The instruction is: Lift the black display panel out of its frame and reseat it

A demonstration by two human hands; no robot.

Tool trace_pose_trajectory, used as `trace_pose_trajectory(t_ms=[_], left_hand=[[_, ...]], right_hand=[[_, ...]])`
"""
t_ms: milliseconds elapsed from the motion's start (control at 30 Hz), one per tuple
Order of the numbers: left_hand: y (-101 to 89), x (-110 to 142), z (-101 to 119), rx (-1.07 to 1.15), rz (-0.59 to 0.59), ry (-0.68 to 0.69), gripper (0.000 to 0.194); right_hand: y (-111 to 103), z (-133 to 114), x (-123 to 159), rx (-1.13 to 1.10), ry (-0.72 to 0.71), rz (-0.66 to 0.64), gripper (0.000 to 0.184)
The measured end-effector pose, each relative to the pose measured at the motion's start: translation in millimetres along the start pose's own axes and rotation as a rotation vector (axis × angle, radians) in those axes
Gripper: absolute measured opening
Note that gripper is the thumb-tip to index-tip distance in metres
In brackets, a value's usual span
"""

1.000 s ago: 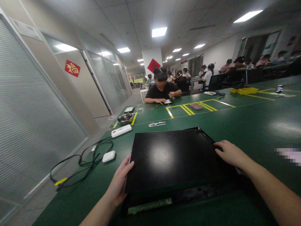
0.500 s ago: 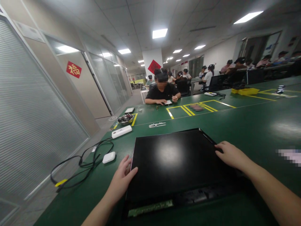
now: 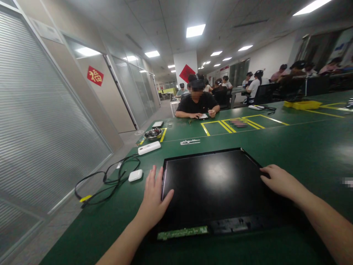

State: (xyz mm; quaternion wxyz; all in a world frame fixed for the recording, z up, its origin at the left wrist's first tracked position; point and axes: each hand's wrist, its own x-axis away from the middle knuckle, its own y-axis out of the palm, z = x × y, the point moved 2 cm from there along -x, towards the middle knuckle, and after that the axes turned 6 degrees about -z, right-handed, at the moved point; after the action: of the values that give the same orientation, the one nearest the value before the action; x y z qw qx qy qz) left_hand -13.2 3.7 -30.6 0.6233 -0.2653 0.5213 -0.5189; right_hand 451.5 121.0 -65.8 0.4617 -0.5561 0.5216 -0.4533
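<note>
Screen [image 3: 209, 195] lies on near part of green table [image 3: 309, 147], in black frame [image 3: 202, 152]. Left hand [image 3: 154, 200] spread open along left edge, thumb over the screen; right hand [image 3: 280, 181] at right edge, lower fingers hidden, can't tell if gripping. Handling: probably best to keep pressure even on both sides, clear of green board [image 3: 183, 232] at near edge. Writing: 福 on red sign [image 3: 95, 76], left side door [image 3: 114, 106]. Red diamond [image 3: 187, 72] on far pillar [image 3: 179, 59] unreadable; no brand legible on screen.
</note>
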Motion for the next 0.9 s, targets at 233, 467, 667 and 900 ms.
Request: trace_pose_trajectory(t_ms=[233,467,667,900], left_hand=[[-18.0,-7.5,-0.7,-0.225,0.097,-0.162,0.062],[5.2,-13.3,-36.9,-0.199,-0.251,-0.454,0.078],[10.9,-13.4,-41.4,-0.041,-0.397,-0.340,0.070],[10.2,-17.7,-42.8,0.134,-0.294,-0.394,0.056]], right_hand=[[5.6,9.1,-6.9,-0.033,-0.009,0.046,0.042],[3.1,5.9,-5.9,-0.031,-0.009,0.054,0.042],[2.7,-1.4,-3.0,-0.027,0.017,0.051,0.044],[-1.1,-10.9,-1.8,-0.042,0.051,0.061,0.040]])
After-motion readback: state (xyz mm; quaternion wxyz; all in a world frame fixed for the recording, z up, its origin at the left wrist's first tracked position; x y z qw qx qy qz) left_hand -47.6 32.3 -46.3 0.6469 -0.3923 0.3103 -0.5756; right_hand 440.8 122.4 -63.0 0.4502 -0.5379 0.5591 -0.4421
